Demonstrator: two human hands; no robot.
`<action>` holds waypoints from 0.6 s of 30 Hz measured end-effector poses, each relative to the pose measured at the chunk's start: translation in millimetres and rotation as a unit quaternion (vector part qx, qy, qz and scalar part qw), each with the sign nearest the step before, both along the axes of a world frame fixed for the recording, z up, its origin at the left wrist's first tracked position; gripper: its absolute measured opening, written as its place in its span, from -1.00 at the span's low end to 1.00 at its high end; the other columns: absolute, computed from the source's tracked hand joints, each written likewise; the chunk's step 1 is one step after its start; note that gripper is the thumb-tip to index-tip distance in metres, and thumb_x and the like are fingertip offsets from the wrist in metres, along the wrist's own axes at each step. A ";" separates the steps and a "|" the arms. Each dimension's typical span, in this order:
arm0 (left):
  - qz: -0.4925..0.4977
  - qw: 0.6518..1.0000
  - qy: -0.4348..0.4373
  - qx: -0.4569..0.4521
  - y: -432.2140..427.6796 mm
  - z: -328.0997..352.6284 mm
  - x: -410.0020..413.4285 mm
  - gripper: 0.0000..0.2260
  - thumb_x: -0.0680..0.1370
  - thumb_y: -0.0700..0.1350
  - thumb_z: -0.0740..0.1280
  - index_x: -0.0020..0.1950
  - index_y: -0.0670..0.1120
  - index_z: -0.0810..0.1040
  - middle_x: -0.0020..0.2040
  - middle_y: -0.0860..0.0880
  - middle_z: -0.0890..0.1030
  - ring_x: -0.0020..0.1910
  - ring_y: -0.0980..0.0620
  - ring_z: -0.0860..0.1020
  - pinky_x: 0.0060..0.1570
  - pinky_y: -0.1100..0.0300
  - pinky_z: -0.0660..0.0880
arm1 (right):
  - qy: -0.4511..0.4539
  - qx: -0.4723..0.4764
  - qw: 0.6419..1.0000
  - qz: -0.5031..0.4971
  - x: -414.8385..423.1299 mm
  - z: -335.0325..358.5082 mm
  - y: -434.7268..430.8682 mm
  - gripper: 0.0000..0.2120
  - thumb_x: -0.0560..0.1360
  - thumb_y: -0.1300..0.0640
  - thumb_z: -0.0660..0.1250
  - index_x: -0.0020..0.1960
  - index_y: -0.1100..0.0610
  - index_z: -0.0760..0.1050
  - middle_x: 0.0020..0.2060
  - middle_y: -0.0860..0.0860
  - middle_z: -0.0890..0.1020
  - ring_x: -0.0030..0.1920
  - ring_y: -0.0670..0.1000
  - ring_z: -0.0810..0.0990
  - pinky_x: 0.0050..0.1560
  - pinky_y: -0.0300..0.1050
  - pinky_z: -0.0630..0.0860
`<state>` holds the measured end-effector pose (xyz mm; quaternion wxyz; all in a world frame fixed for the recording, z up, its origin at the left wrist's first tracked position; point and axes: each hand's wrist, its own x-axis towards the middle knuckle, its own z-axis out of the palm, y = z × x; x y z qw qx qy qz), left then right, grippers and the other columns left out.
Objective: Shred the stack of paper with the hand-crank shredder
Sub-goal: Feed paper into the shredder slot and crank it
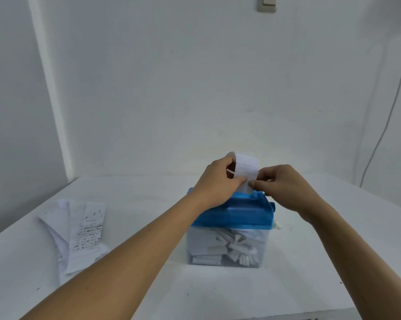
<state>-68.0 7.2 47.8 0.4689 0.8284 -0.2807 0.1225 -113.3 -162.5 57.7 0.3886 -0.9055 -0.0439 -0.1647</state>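
The hand-crank shredder [238, 215] stands mid-table: a blue top on a clear bin [201, 245] holding white paper strips. Above its slot a folded white paper slip [246, 168] stands upright, lower edge at the blue top. My left hand [215, 181] pinches the slip's left side and my right hand [285, 185] pinches its lower right edge. A stack of printed paper slips [79, 232] lies flat on the table at the left. A small white part of the crank [277, 225] shows at the shredder's right side, mostly hidden.
The white table [218, 292] ends at a near edge at the bottom right. White walls stand close behind and to the left. A grey cable [379, 139] hangs down the right wall. A wall switch [267, 3] sits at the top.
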 end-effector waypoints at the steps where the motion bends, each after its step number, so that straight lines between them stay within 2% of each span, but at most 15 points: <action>1: 0.000 1.000 -0.004 0.008 0.9 0.5 -0.1 -0.72 0.61 -0.13 0.41 0.31 -0.02 0.55 0.12 0.07 0.66 0.02 0.11 0.63 0.04 0.19 0.61 | 0.003 0.001 1.000 0.002 0.5 -2.9 -1.1 -0.83 0.55 0.09 0.41 -0.17 0.12 0.68 -0.27 0.06 0.68 -0.27 -0.02 0.54 -0.21 -0.17 0.49; 4: 0.012 0.999 -0.012 0.034 5.6 -0.7 0.7 -0.72 0.58 -0.08 0.44 0.30 0.02 0.62 0.07 0.10 0.69 -0.03 0.17 0.63 0.00 0.25 0.60 | 0.002 0.004 1.000 0.009 1.5 -8.7 -4.4 -0.85 0.55 0.10 0.41 -0.16 0.10 0.68 -0.28 0.01 0.68 -0.28 -0.06 0.55 -0.25 -0.25 0.47; 8: -0.004 1.000 0.014 0.028 12.4 -5.2 1.9 -0.70 0.53 -0.07 0.52 0.26 0.03 0.67 0.11 0.12 0.71 0.03 0.24 0.65 0.04 0.38 0.56 | -0.018 0.007 1.000 0.016 2.5 -10.5 -5.6 -0.96 0.53 0.05 0.44 -0.05 0.00 0.66 -0.18 -0.13 0.70 -0.19 -0.13 0.65 -0.27 -0.37 0.50; 12: -0.008 0.997 0.030 0.064 12.7 -2.7 2.3 -0.74 0.51 -0.08 0.53 0.20 0.00 0.69 0.05 0.11 0.72 -0.02 0.21 0.65 -0.04 0.40 0.54 | -0.035 -0.001 0.999 0.007 2.2 -14.2 -5.3 -0.91 0.53 0.04 0.45 -0.09 0.05 0.66 -0.24 -0.12 0.69 -0.29 -0.15 0.61 -0.35 -0.40 0.44; 15: 0.007 0.994 0.029 0.102 12.8 1.1 -0.3 -0.96 0.55 -0.03 0.49 -0.04 0.05 0.67 -0.18 0.19 0.63 -0.21 0.26 0.57 -0.27 0.50 0.41 | -0.026 -0.023 0.999 -0.001 2.9 -15.6 -7.2 -0.85 0.56 0.03 0.41 -0.10 0.10 0.65 -0.26 -0.03 0.68 -0.28 -0.07 0.58 -0.29 -0.32 0.48; 18: 0.021 0.991 0.013 0.132 14.7 -0.8 -0.5 -0.83 0.57 0.01 0.46 -0.19 0.15 0.55 -0.20 0.25 0.53 -0.18 0.24 0.54 -0.29 0.49 0.38 | -0.030 -0.027 0.999 -0.003 4.3 -17.8 -4.2 -0.85 0.60 0.05 0.35 0.01 0.11 0.63 -0.10 -0.06 0.68 -0.11 -0.06 0.62 -0.19 -0.35 0.51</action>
